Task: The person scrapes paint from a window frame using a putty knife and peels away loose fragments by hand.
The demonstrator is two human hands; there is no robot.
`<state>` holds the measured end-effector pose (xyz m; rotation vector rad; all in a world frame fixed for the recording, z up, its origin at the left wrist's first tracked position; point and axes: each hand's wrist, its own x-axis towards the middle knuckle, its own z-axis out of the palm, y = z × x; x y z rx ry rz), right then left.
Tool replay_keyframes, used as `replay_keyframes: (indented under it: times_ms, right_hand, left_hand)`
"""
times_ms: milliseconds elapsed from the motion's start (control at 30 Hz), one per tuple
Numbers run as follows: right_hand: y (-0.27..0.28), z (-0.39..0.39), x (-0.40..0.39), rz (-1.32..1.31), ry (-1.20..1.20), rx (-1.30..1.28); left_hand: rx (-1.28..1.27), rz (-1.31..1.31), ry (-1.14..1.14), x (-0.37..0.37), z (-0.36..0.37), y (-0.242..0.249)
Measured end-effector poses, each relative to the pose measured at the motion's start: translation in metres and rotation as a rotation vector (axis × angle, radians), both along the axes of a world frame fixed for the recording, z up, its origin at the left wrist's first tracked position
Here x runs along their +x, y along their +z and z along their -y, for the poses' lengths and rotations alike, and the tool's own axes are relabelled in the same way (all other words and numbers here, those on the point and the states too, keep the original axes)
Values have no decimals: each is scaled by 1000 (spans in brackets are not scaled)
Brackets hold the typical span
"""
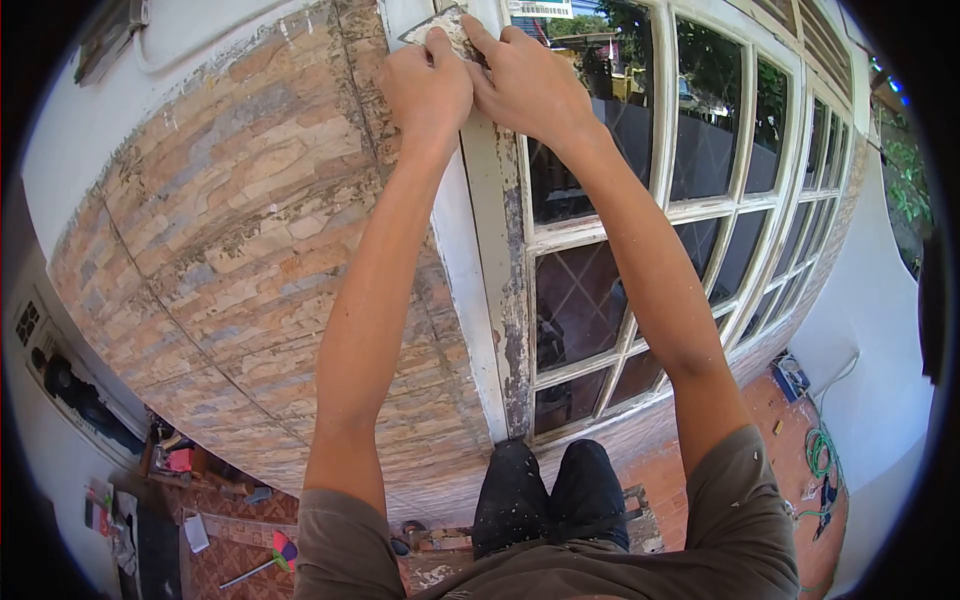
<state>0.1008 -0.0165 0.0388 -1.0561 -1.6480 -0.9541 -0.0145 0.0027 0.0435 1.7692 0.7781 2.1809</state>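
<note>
Both my hands are raised to the top of a white wooden frame post (462, 220) beside the window. A flat, paint-smeared scraper blade (452, 32) lies against the post between them. My left hand (428, 88) is closed, its thumb pressing on the blade. My right hand (530, 85) is closed round the scraper from the other side, index finger along the blade. The scraper's handle is hidden by the hands. Below them, the post shows a bare greyish strip and a dark, flaking edge.
A stone-patterned wall (240, 230) fills the left side. Window panes with worn white bars (655, 205) stretch to the right. A green hose (820, 452) and a blue toolbox (790, 376) sit on the tiled floor, lower right. A broom (284, 547) lies lower left.
</note>
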Motion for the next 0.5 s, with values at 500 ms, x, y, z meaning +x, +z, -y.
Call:
replay_keyframes:
  times_ms: [500]
  right_hand:
    - [1,1,-12,-62,-27,39]
  left_hand:
    - [-12,-1,-16,-2,-3,9]
